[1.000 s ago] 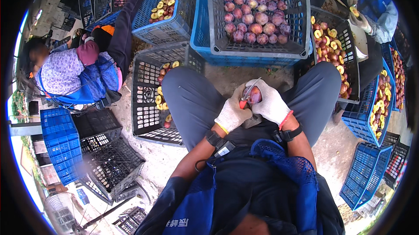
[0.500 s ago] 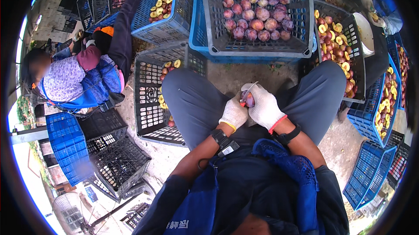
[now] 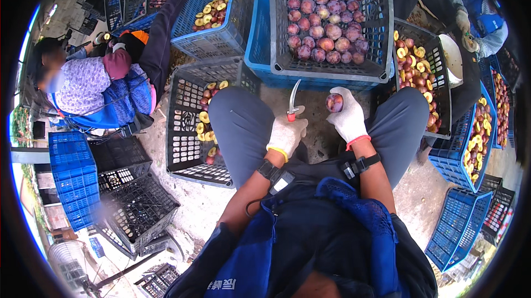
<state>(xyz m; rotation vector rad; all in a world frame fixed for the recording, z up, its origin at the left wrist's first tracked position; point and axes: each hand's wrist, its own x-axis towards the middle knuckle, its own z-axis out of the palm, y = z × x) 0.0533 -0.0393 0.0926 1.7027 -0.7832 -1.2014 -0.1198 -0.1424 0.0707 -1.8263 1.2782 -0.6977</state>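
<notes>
My left hand (image 3: pixel 286 134), in a white knitted glove, is closed round the red handle of a curved knife (image 3: pixel 294 97), its blade pointing up and away from me. A whole purple-red plum (image 3: pixel 334 102) sits in the fingers of my gloved right hand (image 3: pixel 348 118). The hands are apart, over the gap between my knees, and the blade does not touch the plum. Beyond them, a black crate (image 3: pixel 332 69) of whole plums rests on a blue crate (image 3: pixel 259 49). Cut plums showing yellow flesh lie in the black crate (image 3: pixel 185 126) by my left knee.
Another black crate (image 3: pixel 442 66) of cut plums stands beyond my right knee, beside a white bowl (image 3: pixel 452 57). Blue crates (image 3: pixel 442 151) flank it on the right. Co-workers sit at the left (image 3: pixel 88 79) and the upper right (image 3: pixel 478 13). Stacked crates (image 3: pixel 72 171) stand at the left.
My hands were together with the knife blade against a plum. They have moved apart: the left keeps the knife, now pointing up, and the right shows a whole plum.
</notes>
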